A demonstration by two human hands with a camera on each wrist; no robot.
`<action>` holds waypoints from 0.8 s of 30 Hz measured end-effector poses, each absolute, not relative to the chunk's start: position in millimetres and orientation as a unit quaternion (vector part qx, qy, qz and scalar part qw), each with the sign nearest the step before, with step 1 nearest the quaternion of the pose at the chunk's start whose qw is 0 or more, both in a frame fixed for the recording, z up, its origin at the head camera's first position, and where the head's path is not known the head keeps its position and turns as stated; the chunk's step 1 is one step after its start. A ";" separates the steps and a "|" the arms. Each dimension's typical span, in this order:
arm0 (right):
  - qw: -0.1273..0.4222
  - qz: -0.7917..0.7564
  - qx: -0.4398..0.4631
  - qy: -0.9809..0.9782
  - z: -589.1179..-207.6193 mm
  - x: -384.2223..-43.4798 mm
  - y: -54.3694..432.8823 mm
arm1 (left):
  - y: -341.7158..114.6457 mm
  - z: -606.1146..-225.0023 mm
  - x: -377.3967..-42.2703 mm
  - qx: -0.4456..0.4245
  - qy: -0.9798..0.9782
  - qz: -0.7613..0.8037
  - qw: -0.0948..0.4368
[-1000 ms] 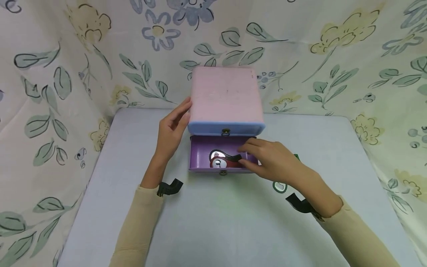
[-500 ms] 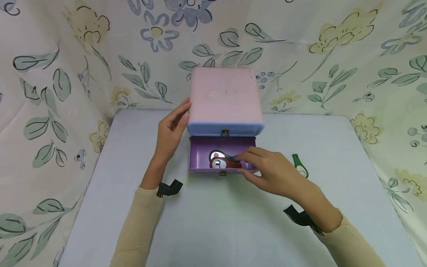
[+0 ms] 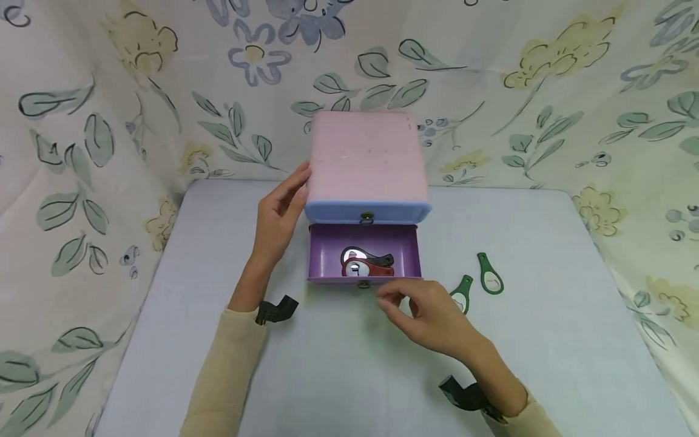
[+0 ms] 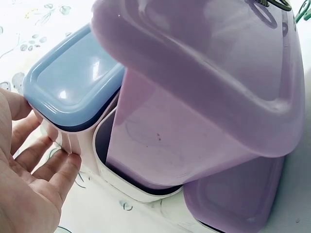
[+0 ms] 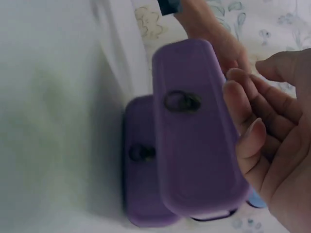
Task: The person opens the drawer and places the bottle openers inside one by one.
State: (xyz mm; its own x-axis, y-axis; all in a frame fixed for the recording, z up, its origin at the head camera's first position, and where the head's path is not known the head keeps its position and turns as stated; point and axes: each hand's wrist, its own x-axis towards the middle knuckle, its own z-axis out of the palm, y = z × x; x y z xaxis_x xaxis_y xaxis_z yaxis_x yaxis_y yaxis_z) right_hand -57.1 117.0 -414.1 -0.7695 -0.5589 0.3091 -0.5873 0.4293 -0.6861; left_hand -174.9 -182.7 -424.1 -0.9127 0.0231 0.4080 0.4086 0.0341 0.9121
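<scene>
A small drawer cabinet point(image 3: 367, 156) with a pink top stands at the back of the table. Its purple drawer point(image 3: 327, 252) is pulled out below a blue drawer front point(image 3: 338, 212). In that drawer lie a black paddle-shaped item point(image 3: 384, 260) and a red one point(image 3: 382, 271), each with a pale round end, partly overlapping. My left hand point(image 3: 275, 221) rests its fingertips on the cabinet's left side, as the left wrist view point(image 4: 36, 179) also shows. Just in front of the drawer's right front edge hovers my right hand point(image 3: 431, 315), fingers loosely bent, nothing held.
Two green paddle-shaped items with round ends lie on the table to the right: one green item point(image 3: 491, 280) in full sight, the other green item point(image 3: 463, 291) partly behind my right hand. Another purple drawer front point(image 5: 141, 189) shows beneath the pulled-out one. Floral cloth point(image 3: 262, 121) hangs behind.
My right hand has come out of the drawer toward me, uncovering the black and red items' handles and the green items. My left hand has stayed on the cabinet's side.
</scene>
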 end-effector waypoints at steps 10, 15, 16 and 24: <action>-0.091 0.462 0.161 -0.868 -455.1 -42.5 87.7 | -183.0 -423.3 -173.6 -0.159 -0.699 -0.683 0.144; -0.077 0.505 0.107 -0.853 -471.6 -44.7 79.9 | -182.6 -422.6 -174.3 -0.160 -0.701 -0.680 0.145; -0.069 0.516 0.102 -0.848 -474.3 -45.0 78.5 | -182.5 -422.5 -174.6 -0.160 -0.700 -0.680 0.145; -0.040 0.586 0.079 -0.806 -487.7 -43.5 67.8 | -183.1 -424.5 -174.5 -0.154 -0.702 -0.681 0.143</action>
State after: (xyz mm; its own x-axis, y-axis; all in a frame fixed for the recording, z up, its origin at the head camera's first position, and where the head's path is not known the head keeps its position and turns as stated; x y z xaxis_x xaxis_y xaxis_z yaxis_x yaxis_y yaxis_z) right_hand -43.5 67.8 -487.7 -0.9843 -0.1742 0.0281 -0.0805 0.3017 -0.9500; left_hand -174.5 -183.1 -424.5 -0.9119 0.0216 0.4098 0.4103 0.0250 0.9116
